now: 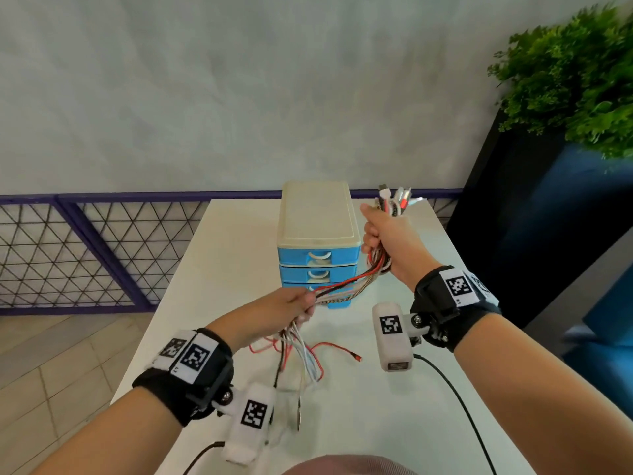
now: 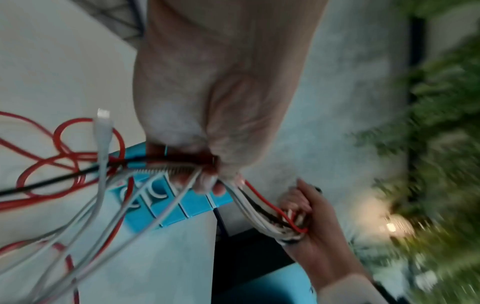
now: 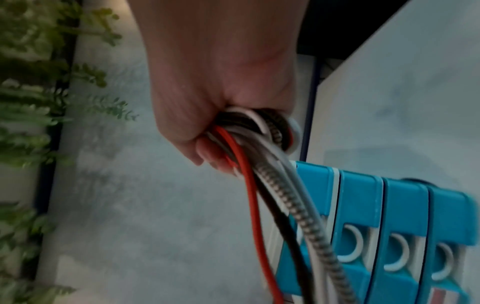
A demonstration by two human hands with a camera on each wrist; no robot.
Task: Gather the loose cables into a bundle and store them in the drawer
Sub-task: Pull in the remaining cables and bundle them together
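Several cables (image 1: 346, 286), red, white, black and braided, run stretched between my two hands above the white table (image 1: 219, 255). My right hand (image 1: 387, 234) grips them in a fist beside the drawer unit, and the plug ends (image 1: 394, 200) stick out above it. Lower and nearer, my left hand (image 1: 294, 303) pinches the same strands (image 2: 182, 168). Past it the loose tails (image 1: 305, 354) hang down and curl on the table. The blue drawer unit (image 1: 318, 241) with a cream top stands behind the cables, its three drawers (image 3: 400, 236) closed. The right wrist view shows the cables (image 3: 259, 185) leaving the fist (image 3: 221, 102).
A red cable end (image 1: 356, 357) lies on the table in front of the drawers. A black planter (image 1: 534, 217) with a green plant (image 1: 575, 80) stands to the right of the table. A purple mesh railing (image 1: 85, 252) runs behind and to the left.
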